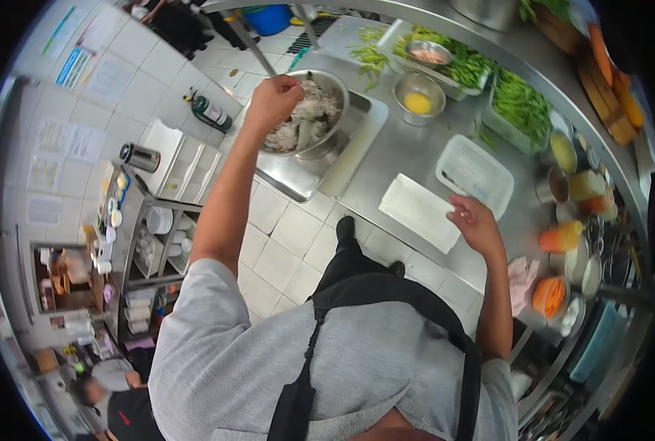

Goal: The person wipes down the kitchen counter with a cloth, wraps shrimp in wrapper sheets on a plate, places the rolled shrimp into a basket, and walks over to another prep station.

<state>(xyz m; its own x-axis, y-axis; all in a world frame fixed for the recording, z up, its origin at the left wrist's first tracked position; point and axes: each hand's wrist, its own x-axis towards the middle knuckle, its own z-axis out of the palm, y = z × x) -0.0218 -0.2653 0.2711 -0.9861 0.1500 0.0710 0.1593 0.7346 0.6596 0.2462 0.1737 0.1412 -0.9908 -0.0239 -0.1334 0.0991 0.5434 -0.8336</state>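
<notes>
My left hand [274, 103] is over a large metal bowl [343, 92] of greyish raw pieces [316, 114], its fingers pinched together; what they hold, if anything, is too small to make out. The bowl rests over a metal tray [298, 189] beside a white board [357, 151]. Close to the right end of a white rectangular tray [419, 213], my right hand [476, 224] hangs with its fingers apart and nothing visible in them. Behind that tray lies a translucent white plastic container [474, 175].
Across the counter stand a bowl with yellow liquid [418, 101], a small bowl of pinkish food [428, 54] and a container of greens [520, 110]. Sauce containers and orange strips [550, 296] line the right. A shelf edge crosses above. Another person [125, 397] is at lower left.
</notes>
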